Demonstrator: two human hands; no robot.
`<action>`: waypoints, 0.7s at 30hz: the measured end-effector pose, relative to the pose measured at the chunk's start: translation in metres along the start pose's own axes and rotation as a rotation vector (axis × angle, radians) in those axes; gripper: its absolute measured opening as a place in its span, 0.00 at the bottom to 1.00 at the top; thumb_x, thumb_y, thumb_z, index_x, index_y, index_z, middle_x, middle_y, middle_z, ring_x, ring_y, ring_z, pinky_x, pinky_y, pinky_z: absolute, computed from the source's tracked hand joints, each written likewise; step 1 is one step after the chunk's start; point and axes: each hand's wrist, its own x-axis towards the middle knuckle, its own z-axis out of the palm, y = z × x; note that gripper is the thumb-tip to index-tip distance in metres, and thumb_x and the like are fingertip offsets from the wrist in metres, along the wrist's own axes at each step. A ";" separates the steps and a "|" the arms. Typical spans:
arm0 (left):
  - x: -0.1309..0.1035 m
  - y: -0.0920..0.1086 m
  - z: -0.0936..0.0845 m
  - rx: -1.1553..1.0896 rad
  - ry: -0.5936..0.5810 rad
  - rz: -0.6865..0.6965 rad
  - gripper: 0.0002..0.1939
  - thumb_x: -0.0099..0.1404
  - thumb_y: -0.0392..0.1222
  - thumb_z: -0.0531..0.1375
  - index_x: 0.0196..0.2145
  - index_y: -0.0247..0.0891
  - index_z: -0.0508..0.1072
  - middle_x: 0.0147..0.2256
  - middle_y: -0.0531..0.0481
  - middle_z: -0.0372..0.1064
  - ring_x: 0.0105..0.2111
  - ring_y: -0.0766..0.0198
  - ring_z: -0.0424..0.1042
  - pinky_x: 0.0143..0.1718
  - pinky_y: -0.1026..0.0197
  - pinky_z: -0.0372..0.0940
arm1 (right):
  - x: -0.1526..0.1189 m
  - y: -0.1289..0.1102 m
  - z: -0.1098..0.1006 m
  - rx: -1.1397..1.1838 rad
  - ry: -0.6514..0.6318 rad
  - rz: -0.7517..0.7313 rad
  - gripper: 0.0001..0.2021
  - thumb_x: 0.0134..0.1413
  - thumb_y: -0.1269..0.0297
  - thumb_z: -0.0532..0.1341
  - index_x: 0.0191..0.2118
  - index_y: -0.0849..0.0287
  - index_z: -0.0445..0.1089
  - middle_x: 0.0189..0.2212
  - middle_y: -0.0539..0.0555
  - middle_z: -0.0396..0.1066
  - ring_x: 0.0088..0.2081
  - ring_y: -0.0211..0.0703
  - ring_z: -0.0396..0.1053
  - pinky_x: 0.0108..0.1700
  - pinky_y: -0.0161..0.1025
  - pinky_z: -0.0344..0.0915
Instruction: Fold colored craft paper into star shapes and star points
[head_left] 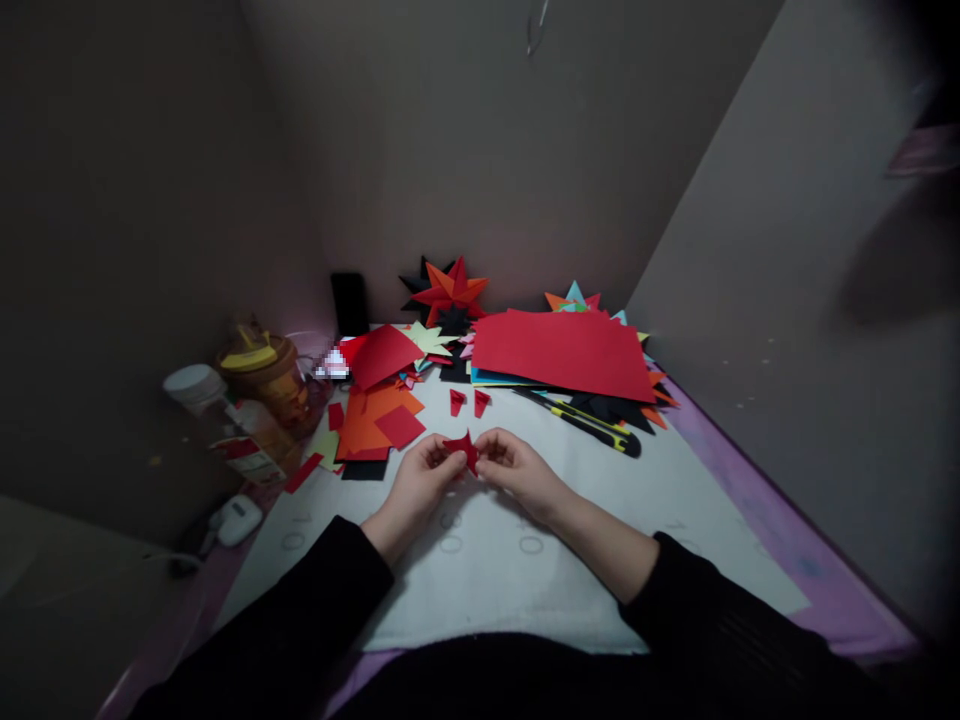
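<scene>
Between the fingertips of both hands is a small folded red paper piece with pointed corners. My left hand pinches its left side, and my right hand grips the right side. Fingers cover part of its lower edge. Just beyond it, two small folded red paper pieces lie side by side on the white mat, which bears printed numbers. To the left of my left hand are orange paper and red paper squares.
A large red sheet tops a paper stack at the back right, with a yellow-and-black utility knife before it. Folded paper stars lean against the wall. A white-capped bottle, a brown cup and an earbud case stand left.
</scene>
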 end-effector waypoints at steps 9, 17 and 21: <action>0.000 -0.001 -0.001 0.006 0.036 0.000 0.11 0.54 0.41 0.64 0.24 0.35 0.64 0.19 0.54 0.65 0.19 0.72 0.61 0.22 0.69 0.53 | -0.003 0.000 0.003 -0.271 0.079 -0.148 0.03 0.47 0.67 0.61 0.30 0.58 0.67 0.29 0.49 0.66 0.32 0.38 0.64 0.35 0.37 0.61; -0.002 0.002 0.002 -0.007 0.005 -0.046 0.13 0.51 0.42 0.65 0.25 0.35 0.64 0.19 0.54 0.65 0.19 0.72 0.62 0.22 0.68 0.54 | -0.003 0.000 0.002 -0.307 0.052 -0.185 0.07 0.49 0.67 0.59 0.36 0.57 0.69 0.33 0.51 0.68 0.35 0.40 0.66 0.37 0.38 0.63; -0.002 0.003 0.003 0.007 0.009 -0.045 0.13 0.51 0.43 0.65 0.26 0.34 0.65 0.20 0.53 0.65 0.20 0.71 0.63 0.22 0.67 0.55 | -0.004 -0.004 0.002 -0.416 0.030 -0.231 0.05 0.50 0.69 0.58 0.35 0.57 0.69 0.34 0.51 0.65 0.36 0.40 0.65 0.37 0.38 0.62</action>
